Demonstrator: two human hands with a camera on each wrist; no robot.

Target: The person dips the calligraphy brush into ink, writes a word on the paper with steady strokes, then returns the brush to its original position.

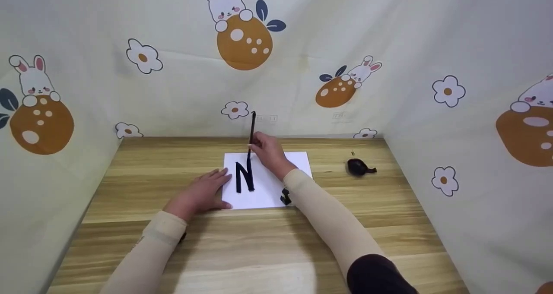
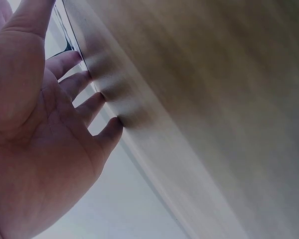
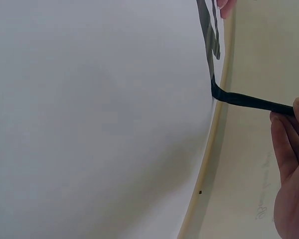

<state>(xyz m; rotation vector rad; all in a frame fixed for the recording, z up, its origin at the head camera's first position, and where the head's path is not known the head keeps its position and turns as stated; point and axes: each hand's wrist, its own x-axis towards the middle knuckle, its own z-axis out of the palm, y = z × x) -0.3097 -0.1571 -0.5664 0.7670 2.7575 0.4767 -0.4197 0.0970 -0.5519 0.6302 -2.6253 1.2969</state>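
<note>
A white sheet of paper [image 1: 265, 201] lies on the wooden table, bearing a black letter N [image 1: 245, 177] of flat tape-like strips. My right hand [image 1: 270, 151] pinches a strip of black tape [image 3: 254, 102] between thumb and fingers. From the top of the N's right stroke the strip bends up off the paper, and its free end sticks up above my fingers. My left hand [image 1: 205, 190] rests at the paper's left edge with fingers spread, its fingertips [image 2: 114, 124] touching down in the left wrist view.
A round black object with a short tail [image 1: 357, 167] sits on the table to the right. By my right sleeve, a small crumpled black piece [image 1: 285, 197] lies on the paper's lower right. Printed cloth walls [image 1: 181, 99] enclose the back and sides.
</note>
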